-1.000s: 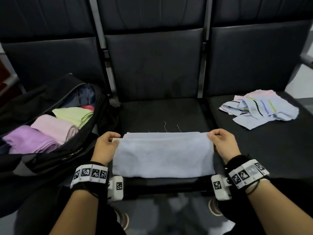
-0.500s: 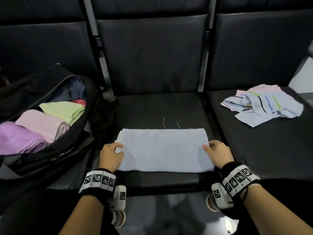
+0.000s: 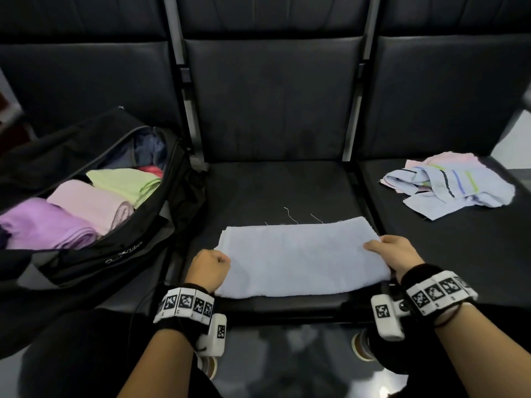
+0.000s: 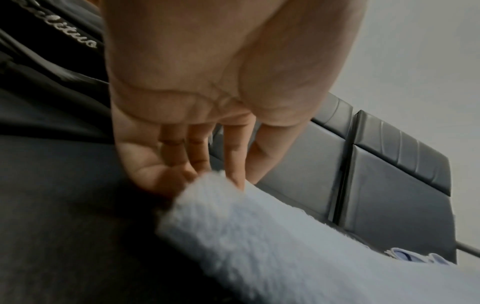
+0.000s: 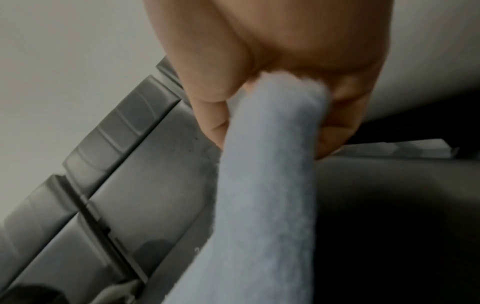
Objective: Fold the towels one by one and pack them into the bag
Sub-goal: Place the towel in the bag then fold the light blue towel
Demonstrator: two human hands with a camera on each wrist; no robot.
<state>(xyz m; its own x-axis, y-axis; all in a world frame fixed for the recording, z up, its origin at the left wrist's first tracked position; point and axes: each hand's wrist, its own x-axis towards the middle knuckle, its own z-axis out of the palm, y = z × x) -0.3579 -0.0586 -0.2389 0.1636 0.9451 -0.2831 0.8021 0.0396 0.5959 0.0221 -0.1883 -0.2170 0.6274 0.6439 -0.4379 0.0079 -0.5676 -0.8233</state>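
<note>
Both hands at the ends of the towel

The left hand point(image 3: 208, 268) sits at the towel's point(image 3: 298, 259) left end, fingers point(image 4: 233, 156) reaching down to its edge and thumb on top; whether it grips cannot be told. The right hand point(image 3: 395, 255) pinches the right end, thumb over the top and fingers point(image 5: 340, 131) curled beneath. Both forearms reach forward, each wrist wearing a marker band.

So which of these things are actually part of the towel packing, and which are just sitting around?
Part of the job:
- light blue towel, held by left hand and right hand
- black bag
- unfolded striped towels

Just there:
- black seats
- loose threads
</note>
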